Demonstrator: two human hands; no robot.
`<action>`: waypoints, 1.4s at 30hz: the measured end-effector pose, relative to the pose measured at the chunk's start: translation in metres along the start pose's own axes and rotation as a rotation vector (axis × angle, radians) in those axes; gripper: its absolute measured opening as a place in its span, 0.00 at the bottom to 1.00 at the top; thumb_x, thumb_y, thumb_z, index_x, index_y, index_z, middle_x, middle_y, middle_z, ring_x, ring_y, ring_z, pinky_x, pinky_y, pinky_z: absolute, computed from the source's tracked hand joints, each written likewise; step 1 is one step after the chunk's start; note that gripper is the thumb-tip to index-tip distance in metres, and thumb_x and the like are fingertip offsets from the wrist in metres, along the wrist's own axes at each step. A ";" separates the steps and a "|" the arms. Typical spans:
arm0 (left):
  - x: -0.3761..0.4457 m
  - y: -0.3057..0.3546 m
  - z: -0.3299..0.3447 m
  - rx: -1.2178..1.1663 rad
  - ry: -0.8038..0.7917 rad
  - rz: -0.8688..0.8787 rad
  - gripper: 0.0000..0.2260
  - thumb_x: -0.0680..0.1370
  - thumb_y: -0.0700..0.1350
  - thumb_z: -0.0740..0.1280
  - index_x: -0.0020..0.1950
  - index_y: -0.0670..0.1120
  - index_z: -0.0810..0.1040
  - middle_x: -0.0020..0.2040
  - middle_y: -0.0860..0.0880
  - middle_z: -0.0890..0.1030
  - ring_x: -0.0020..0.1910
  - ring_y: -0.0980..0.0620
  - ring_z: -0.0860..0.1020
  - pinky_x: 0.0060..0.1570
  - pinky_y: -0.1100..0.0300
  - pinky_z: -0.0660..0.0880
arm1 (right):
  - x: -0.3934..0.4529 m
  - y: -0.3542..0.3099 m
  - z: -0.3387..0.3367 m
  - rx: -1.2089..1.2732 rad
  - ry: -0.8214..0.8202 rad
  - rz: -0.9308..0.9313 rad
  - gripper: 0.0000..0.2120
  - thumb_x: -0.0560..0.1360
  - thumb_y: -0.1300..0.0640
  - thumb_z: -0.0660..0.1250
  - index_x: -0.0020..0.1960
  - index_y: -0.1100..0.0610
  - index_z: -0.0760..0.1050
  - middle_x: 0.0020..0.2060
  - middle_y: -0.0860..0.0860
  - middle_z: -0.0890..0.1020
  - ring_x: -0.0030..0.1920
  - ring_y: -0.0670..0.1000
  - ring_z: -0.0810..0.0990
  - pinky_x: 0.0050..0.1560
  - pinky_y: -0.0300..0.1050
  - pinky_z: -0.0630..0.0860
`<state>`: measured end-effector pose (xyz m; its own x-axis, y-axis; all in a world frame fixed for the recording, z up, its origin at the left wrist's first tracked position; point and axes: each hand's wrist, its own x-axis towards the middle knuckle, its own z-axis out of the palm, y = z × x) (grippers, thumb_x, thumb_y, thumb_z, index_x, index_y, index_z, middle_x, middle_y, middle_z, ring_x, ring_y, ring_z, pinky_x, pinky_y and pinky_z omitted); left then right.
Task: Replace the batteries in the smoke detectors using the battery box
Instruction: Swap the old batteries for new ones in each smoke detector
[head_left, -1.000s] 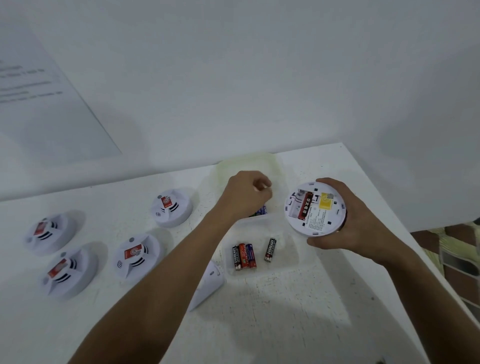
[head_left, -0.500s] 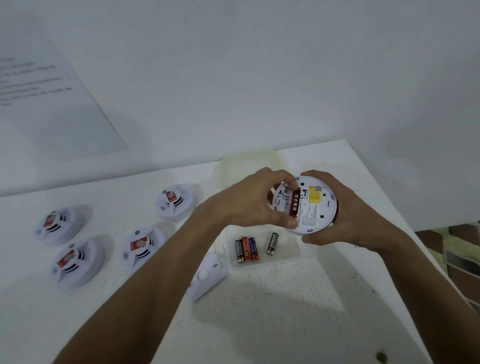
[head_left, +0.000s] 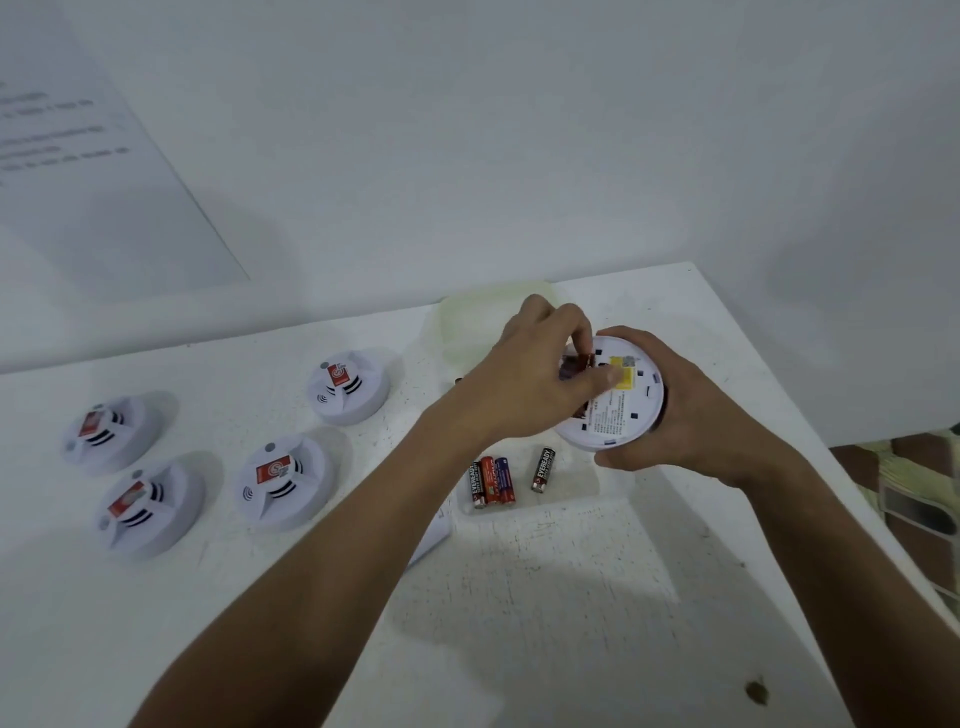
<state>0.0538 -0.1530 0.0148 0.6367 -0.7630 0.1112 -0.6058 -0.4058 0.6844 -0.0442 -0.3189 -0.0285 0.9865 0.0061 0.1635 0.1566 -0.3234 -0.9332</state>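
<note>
My right hand (head_left: 691, 410) holds a white round smoke detector (head_left: 621, 410) upside down, its back with a yellow label facing me. My left hand (head_left: 530, 384) pinches a battery (head_left: 576, 364) at the detector's open battery slot. Below the hands lies the clear battery box (head_left: 576, 499) with three batteries side by side (head_left: 492, 481) and one apart (head_left: 543, 470). The detector's loose cover (head_left: 434, 538) lies partly hidden under my left forearm.
Several more smoke detectors (head_left: 284, 480) sit face up on the white table (head_left: 545, 623) to the left. The box's pale lid (head_left: 478, 322) rests behind my hands near the wall. The table's right edge drops off beside my right arm.
My left hand left the box with a battery, moved right to the detector and now presses into its slot. The detector rose slightly in my right hand.
</note>
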 end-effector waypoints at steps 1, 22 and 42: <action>0.002 0.001 0.002 0.011 0.040 0.016 0.11 0.75 0.51 0.70 0.49 0.50 0.70 0.49 0.51 0.71 0.46 0.55 0.72 0.42 0.64 0.69 | 0.001 0.000 0.000 0.004 0.012 0.001 0.43 0.54 0.53 0.80 0.67 0.47 0.69 0.57 0.43 0.79 0.57 0.47 0.80 0.52 0.39 0.80; 0.049 -0.072 0.032 0.072 0.057 -0.451 0.10 0.71 0.48 0.76 0.45 0.45 0.78 0.41 0.51 0.75 0.41 0.52 0.76 0.30 0.66 0.66 | -0.032 0.022 -0.023 -0.010 0.073 0.119 0.46 0.56 0.60 0.81 0.69 0.47 0.67 0.61 0.42 0.76 0.62 0.45 0.77 0.55 0.36 0.78; -0.029 -0.041 0.045 0.163 -0.150 -0.394 0.15 0.72 0.52 0.74 0.55 0.48 0.79 0.47 0.50 0.79 0.45 0.52 0.78 0.42 0.60 0.74 | -0.050 0.012 -0.015 0.005 0.049 0.100 0.47 0.54 0.53 0.82 0.70 0.46 0.67 0.61 0.42 0.76 0.63 0.45 0.76 0.57 0.38 0.78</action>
<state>0.0384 -0.1365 -0.0484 0.7651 -0.5938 -0.2491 -0.4055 -0.7448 0.5300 -0.0926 -0.3376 -0.0433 0.9938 -0.0726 0.0846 0.0576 -0.3153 -0.9473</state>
